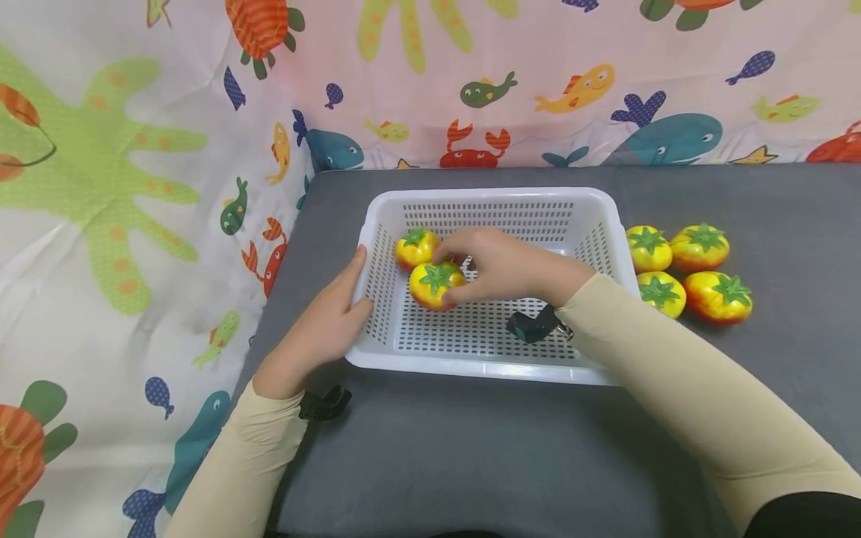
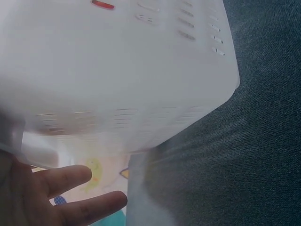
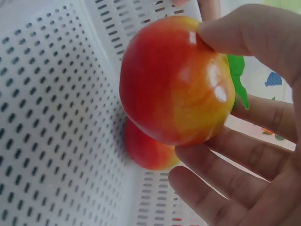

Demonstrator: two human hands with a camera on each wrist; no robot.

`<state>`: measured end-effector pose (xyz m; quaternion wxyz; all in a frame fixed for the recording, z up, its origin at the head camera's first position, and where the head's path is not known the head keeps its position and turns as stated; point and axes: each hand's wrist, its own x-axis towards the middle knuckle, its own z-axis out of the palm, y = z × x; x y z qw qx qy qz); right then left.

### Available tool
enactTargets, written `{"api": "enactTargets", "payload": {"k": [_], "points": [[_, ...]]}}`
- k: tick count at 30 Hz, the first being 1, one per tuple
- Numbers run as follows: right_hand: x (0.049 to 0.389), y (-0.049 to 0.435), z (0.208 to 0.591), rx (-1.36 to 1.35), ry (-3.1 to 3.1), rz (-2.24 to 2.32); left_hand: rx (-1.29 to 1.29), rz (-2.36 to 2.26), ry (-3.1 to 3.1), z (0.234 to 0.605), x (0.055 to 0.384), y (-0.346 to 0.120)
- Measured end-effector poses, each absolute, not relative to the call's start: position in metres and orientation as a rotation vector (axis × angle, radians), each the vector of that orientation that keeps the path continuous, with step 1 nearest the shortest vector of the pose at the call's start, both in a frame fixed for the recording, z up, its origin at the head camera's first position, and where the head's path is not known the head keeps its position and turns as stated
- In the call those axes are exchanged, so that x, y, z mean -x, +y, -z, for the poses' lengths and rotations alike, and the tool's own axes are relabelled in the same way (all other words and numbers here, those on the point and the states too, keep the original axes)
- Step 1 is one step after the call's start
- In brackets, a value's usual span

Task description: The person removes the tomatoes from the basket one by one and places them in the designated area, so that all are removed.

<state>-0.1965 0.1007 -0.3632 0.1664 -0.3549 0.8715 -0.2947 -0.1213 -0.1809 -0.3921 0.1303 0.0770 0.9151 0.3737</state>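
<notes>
My right hand (image 1: 501, 263) grips a red-and-yellow tomato (image 3: 176, 84) with a green leafy top, thumb on one side and fingers on the other. In the head view this tomato (image 1: 436, 286) is inside the white plastic basket (image 1: 484, 368), over its left part. Just behind it lies a second tomato (image 1: 415, 248), partly covered by the held one in the right wrist view. My left hand (image 1: 323, 329) touches the basket's left rim. Two of its fingers (image 2: 89, 207) stretch out straight beside the basket's outer wall in the left wrist view.
Several more tomatoes (image 1: 718, 297) stand on the grey table (image 1: 484, 456), close to the basket's right side. A curtain (image 1: 417, 97) printed with sea animals hangs behind the table and along its left edge.
</notes>
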Motion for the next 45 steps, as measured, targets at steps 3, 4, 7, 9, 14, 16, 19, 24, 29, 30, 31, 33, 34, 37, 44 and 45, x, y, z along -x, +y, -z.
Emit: {"api": "enactTargets", "payload": {"k": [3,4,7,9,14,16,19,24,29,30,31,33,34,37,44,45], "points": [[0.194,0.106,0.364,0.998,2.482,0.853,-0.222,-1.042,2.683,0.391,0.121,-0.182],[0.193,0.108,0.365,0.991,2.484,0.854,-0.221,-1.030,2.689,0.391,0.120,-0.183],[0.191,0.111,0.366,0.962,2.485,0.857,-0.210,-1.027,2.689,0.390,0.120,-0.184],[0.190,0.113,0.367,0.945,2.488,0.853,-0.205,-1.032,2.684,0.390,0.119,-0.185],[0.184,0.119,0.368,0.937,2.492,0.861,-0.199,-1.039,2.679,0.392,0.119,-0.185],[0.182,0.122,0.368,0.925,2.502,0.864,-0.202,-1.045,2.676,0.393,0.119,-0.185],[0.180,0.126,0.368,0.914,2.518,0.856,-0.203,-1.049,2.673,0.394,0.118,-0.185],[0.176,0.134,0.366,0.924,2.554,0.846,-0.201,-1.043,2.678,0.393,0.118,-0.184],[0.172,0.141,0.363,0.925,2.599,0.830,-0.206,-1.041,2.679,0.392,0.118,-0.182],[0.171,0.142,0.362,0.928,2.604,0.821,-0.205,-1.036,2.680,0.392,0.118,-0.182],[0.170,0.143,0.361,0.934,2.609,0.813,-0.206,-1.035,2.680,0.393,0.119,-0.182],[0.168,0.144,0.359,0.947,2.618,0.794,-0.210,-1.030,2.681,0.393,0.119,-0.181],[0.168,0.144,0.358,0.950,2.622,0.790,-0.211,-1.028,2.680,0.394,0.119,-0.181],[0.166,0.147,0.355,0.960,2.626,0.795,-0.217,-1.030,2.677,0.394,0.119,-0.180],[0.162,0.161,0.348,0.954,2.656,0.817,-0.223,-1.032,2.675,0.394,0.120,-0.179],[0.161,0.163,0.347,0.945,2.663,0.815,-0.223,-1.031,2.676,0.394,0.120,-0.179]]}}
